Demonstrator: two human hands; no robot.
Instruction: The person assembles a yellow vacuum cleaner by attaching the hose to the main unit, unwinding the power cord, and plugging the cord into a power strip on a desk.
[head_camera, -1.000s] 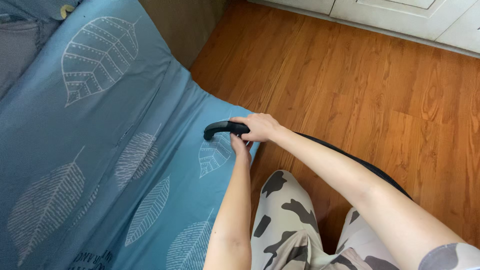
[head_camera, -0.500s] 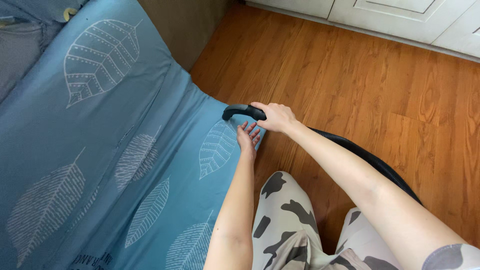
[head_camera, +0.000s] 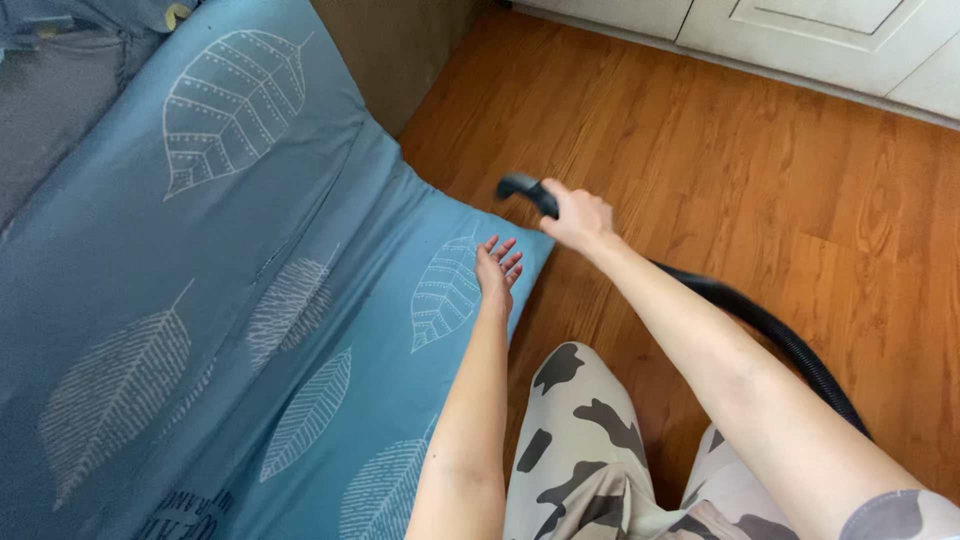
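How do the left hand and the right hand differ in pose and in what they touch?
The left hand is open, fingers spread, and lies on the blue leaf-print cover; the right hand is closed around the black handle of a hose. The left hand is over the cushion's corner; the right hand is over the wooden floor. Both are bare, and both arms reach forward.

Warm orange-brown wooden floor (head_camera: 760, 170) fills the right side, lit softly by daylight. White panelled cabinet doors (head_camera: 800, 30) line its far edge. A blue sofa cover (head_camera: 150, 300) with pale leaf prints spreads across the left.
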